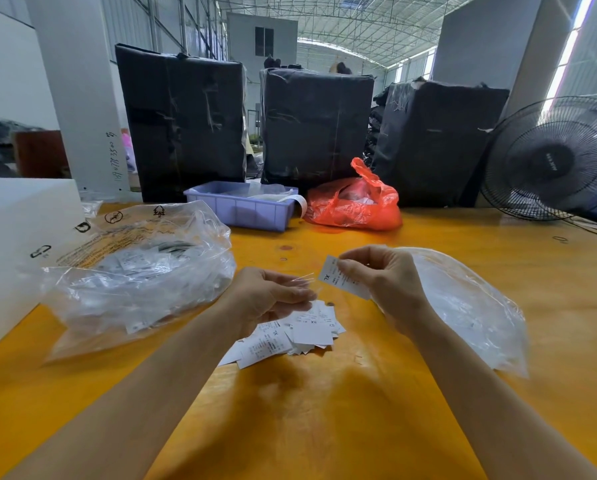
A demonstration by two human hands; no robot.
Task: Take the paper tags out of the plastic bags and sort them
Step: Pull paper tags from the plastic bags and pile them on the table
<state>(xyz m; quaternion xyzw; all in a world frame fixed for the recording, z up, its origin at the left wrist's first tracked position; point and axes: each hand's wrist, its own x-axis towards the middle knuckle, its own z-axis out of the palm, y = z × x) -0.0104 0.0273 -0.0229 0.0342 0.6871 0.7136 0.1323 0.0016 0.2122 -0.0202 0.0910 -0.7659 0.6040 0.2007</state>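
Presently the right hand (380,282) pinches one paper tag (338,277) above the loose tag pile (290,336); the left hand (273,296) pinches an emptied clear sleeve (302,280). Tags judged light, stiff, best held by an edge; sleeves slippery.

The tag (335,278) I pinch in my right hand (383,282) reads "XL" at its near corner; the finer print below is too small to read. In the pile (290,336) under my left hand (273,296), one tag shows "XL" upside down, another a partial "X". The big bag (134,271) at left carries black recycling, tree and no-symbol signs and yellow warning print I cannot read. The far pillar (82,109) bears handwritten digits, unclear. The fan (551,161) hub's lettering is blurred.
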